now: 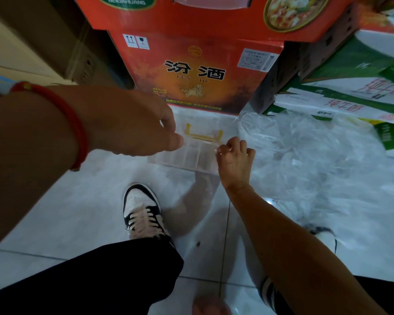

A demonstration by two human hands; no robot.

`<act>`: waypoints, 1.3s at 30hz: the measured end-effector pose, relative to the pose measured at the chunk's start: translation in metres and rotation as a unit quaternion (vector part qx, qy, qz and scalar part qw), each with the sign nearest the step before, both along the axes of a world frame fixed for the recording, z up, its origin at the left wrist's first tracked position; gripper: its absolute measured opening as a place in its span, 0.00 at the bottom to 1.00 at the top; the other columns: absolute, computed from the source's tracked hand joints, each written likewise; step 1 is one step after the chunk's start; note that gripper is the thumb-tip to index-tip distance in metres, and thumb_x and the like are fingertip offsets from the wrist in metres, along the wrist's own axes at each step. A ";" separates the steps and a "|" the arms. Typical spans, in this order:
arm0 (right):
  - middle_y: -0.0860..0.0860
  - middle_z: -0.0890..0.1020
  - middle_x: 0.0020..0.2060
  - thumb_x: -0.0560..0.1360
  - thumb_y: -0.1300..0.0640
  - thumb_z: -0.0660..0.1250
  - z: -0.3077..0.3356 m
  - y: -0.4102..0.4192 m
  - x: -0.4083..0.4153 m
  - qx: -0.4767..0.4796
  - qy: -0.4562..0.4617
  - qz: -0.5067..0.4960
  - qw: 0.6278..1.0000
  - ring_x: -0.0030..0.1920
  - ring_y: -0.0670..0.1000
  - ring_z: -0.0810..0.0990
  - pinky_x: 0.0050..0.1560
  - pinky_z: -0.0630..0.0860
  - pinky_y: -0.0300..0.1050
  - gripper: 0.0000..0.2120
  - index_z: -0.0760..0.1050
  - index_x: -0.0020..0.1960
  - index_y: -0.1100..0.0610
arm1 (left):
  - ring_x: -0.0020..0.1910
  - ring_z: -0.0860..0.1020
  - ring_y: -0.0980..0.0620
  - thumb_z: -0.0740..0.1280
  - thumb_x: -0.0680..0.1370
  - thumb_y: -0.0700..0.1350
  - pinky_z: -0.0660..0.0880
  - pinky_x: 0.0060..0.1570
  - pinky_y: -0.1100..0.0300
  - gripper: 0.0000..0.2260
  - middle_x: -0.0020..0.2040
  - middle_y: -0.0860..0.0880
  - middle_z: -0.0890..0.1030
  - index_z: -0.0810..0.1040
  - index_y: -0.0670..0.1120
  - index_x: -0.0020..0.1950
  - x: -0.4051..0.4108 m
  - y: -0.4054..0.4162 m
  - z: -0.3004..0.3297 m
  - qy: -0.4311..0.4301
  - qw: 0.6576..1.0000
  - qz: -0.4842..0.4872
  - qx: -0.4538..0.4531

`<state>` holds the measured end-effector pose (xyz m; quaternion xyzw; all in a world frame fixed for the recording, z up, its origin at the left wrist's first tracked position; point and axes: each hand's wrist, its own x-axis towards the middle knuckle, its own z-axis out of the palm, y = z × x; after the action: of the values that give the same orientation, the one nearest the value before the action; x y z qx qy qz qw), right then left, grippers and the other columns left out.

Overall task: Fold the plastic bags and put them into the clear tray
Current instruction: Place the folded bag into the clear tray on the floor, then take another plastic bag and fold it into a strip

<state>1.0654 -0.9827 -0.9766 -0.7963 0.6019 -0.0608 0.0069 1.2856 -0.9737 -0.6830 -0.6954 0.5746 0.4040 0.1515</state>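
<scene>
A clear tray [187, 155] with a yellow handle stands on the floor in front of a red carton. My left hand [132, 123], with a red cord at the wrist, hovers over the tray's left end, fingers and thumb loosely apart and holding nothing. My right hand [236, 158] has its fingers curled round the tray's right rim. A loose heap of clear plastic bags [305, 155] lies on the tiles just right of the tray. What is inside the tray is too transparent to make out.
The red carton [198, 71] and a bigger red box stacked on it close off the back. Green and white cartons [341, 94] lean at the right. My shoe [141, 212] and dark trouser leg sit on the pale tiles in front of the tray.
</scene>
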 end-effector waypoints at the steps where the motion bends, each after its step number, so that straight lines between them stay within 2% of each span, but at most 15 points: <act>1: 0.57 0.78 0.54 0.73 0.58 0.76 0.001 0.004 -0.004 0.000 -0.018 -0.003 1.000 0.54 0.61 0.77 0.52 0.71 0.57 0.09 0.84 0.53 0.57 | 0.38 0.85 0.49 0.66 0.75 0.65 0.82 0.31 0.55 0.14 0.44 0.50 0.85 0.77 0.58 0.51 -0.001 0.000 0.000 0.002 1.000 -0.001 -0.003; 3: 0.60 0.76 0.65 0.75 0.57 0.72 0.002 0.012 -0.011 0.015 -0.036 -0.002 0.999 0.66 0.62 0.74 0.61 0.70 0.62 0.14 0.82 0.61 0.54 | 0.39 0.85 0.47 0.67 0.75 0.64 0.82 0.34 0.53 0.13 0.45 0.49 0.85 0.78 0.57 0.50 -0.005 0.000 0.001 0.010 1.000 -0.003 -0.007; 5: 0.62 0.69 0.75 0.77 0.54 0.69 0.004 0.018 -0.013 0.046 -0.018 0.011 0.999 0.75 0.65 0.67 0.69 0.66 0.68 0.20 0.78 0.69 0.50 | 0.40 0.85 0.45 0.67 0.76 0.63 0.83 0.37 0.50 0.13 0.45 0.47 0.86 0.78 0.56 0.50 -0.009 0.000 0.003 0.017 1.000 -0.001 -0.008; 8: 0.64 0.57 0.81 0.79 0.47 0.64 0.004 0.016 -0.010 0.106 0.024 0.026 0.994 0.80 0.67 0.56 0.73 0.59 0.72 0.23 0.71 0.74 0.46 | 0.42 0.85 0.43 0.67 0.77 0.62 0.79 0.33 0.55 0.12 0.46 0.45 0.85 0.79 0.55 0.51 -0.013 -0.001 0.005 0.024 1.000 -0.002 0.000; 13: 0.61 0.44 0.83 0.84 0.43 0.54 0.001 0.005 -0.004 0.211 0.082 0.025 0.974 0.82 0.66 0.42 0.77 0.46 0.73 0.23 0.64 0.78 0.41 | 0.45 0.85 0.40 0.66 0.78 0.61 0.77 0.33 0.57 0.12 0.49 0.43 0.86 0.78 0.54 0.50 -0.016 -0.003 0.006 0.032 0.999 0.002 0.009; 18: 0.63 0.52 0.83 0.82 0.46 0.59 0.007 0.010 -0.004 0.153 0.046 0.021 0.987 0.83 0.65 0.49 0.77 0.50 0.71 0.21 0.73 0.73 0.51 | 0.43 0.85 0.42 0.66 0.77 0.62 0.83 0.41 0.49 0.13 0.47 0.44 0.86 0.79 0.54 0.50 -0.018 -0.005 0.007 0.023 1.000 -0.022 -0.001; 20: 0.62 0.51 0.83 0.83 0.45 0.56 0.007 0.012 -0.005 0.157 0.065 0.024 0.985 0.83 0.63 0.46 0.79 0.47 0.69 0.23 0.72 0.74 0.53 | 0.42 0.85 0.43 0.67 0.77 0.62 0.83 0.40 0.48 0.13 0.46 0.45 0.86 0.80 0.54 0.51 -0.018 -0.004 0.008 0.015 1.000 -0.025 -0.005; 24: 0.61 0.44 0.83 0.85 0.44 0.50 0.012 0.005 -0.003 0.221 0.102 0.041 0.969 0.83 0.62 0.39 0.79 0.42 0.69 0.24 0.70 0.76 0.53 | 0.41 0.85 0.44 0.67 0.76 0.63 0.81 0.36 0.51 0.14 0.46 0.46 0.86 0.80 0.55 0.52 -0.019 -0.002 0.008 0.008 1.000 -0.029 -0.008; 26: 0.62 0.48 0.83 0.85 0.46 0.53 0.020 0.005 -0.003 0.219 0.060 0.038 0.973 0.83 0.62 0.43 0.78 0.45 0.70 0.21 0.73 0.72 0.53 | 0.42 0.84 0.45 0.67 0.77 0.62 0.81 0.36 0.55 0.14 0.47 0.47 0.85 0.80 0.55 0.55 -0.021 -0.003 0.009 0.003 1.000 -0.031 -0.003; 28: 0.62 0.61 0.80 0.82 0.50 0.60 0.030 0.013 -0.014 0.181 -0.010 0.026 0.983 0.81 0.62 0.56 0.77 0.54 0.68 0.17 0.77 0.68 0.54 | 0.45 0.83 0.46 0.66 0.78 0.62 0.81 0.40 0.55 0.15 0.50 0.49 0.83 0.80 0.55 0.58 -0.023 -0.005 0.012 -0.004 0.999 -0.044 -0.010; 30: 0.60 0.73 0.71 0.77 0.55 0.66 0.037 0.029 -0.038 0.107 -0.067 0.005 0.992 0.72 0.61 0.70 0.71 0.65 0.65 0.13 0.80 0.60 0.55 | 0.46 0.82 0.49 0.65 0.78 0.62 0.80 0.44 0.55 0.17 0.54 0.52 0.81 0.78 0.55 0.62 -0.027 -0.007 0.017 -0.006 0.998 -0.050 -0.023; 32: 0.58 0.77 0.62 0.72 0.58 0.70 0.034 0.050 -0.071 0.051 -0.094 -0.031 0.994 0.63 0.61 0.76 0.64 0.70 0.62 0.10 0.81 0.53 0.55 | 0.44 0.78 0.55 0.64 0.79 0.62 0.74 0.39 0.60 0.17 0.56 0.54 0.77 0.77 0.56 0.64 -0.029 -0.008 0.020 -0.005 0.998 -0.051 -0.031; 34: 0.57 0.78 0.62 0.67 0.62 0.74 0.023 0.071 -0.104 0.053 -0.048 -0.062 0.996 0.65 0.61 0.76 0.67 0.66 0.63 0.17 0.79 0.55 0.55 | 0.44 0.76 0.57 0.64 0.79 0.62 0.71 0.37 0.61 0.18 0.58 0.53 0.74 0.77 0.55 0.65 -0.031 -0.006 0.022 -0.007 0.998 -0.054 -0.031; 37: 0.56 0.81 0.62 0.65 0.67 0.75 0.010 0.092 -0.140 0.115 0.101 -0.048 0.987 0.74 0.61 0.72 0.74 0.52 0.69 0.35 0.72 0.71 0.56 | 0.52 0.78 0.52 0.63 0.79 0.63 0.75 0.50 0.57 0.20 0.58 0.53 0.72 0.76 0.55 0.66 -0.035 -0.004 0.025 -0.012 0.997 -0.069 -0.016; 39: 0.55 0.84 0.54 0.64 0.69 0.75 0.011 0.094 -0.150 0.126 0.151 -0.025 0.980 0.68 0.60 0.76 0.75 0.51 0.69 0.38 0.71 0.73 0.57 | 0.54 0.76 0.51 0.63 0.79 0.64 0.73 0.56 0.56 0.19 0.59 0.54 0.72 0.76 0.57 0.66 -0.038 -0.004 0.027 -0.022 0.995 -0.093 -0.017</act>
<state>0.9158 -0.8890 -0.9655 -0.7738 0.6184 0.1363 0.0153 1.2479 -0.9775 -0.6560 -0.6505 0.6398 0.3630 0.1893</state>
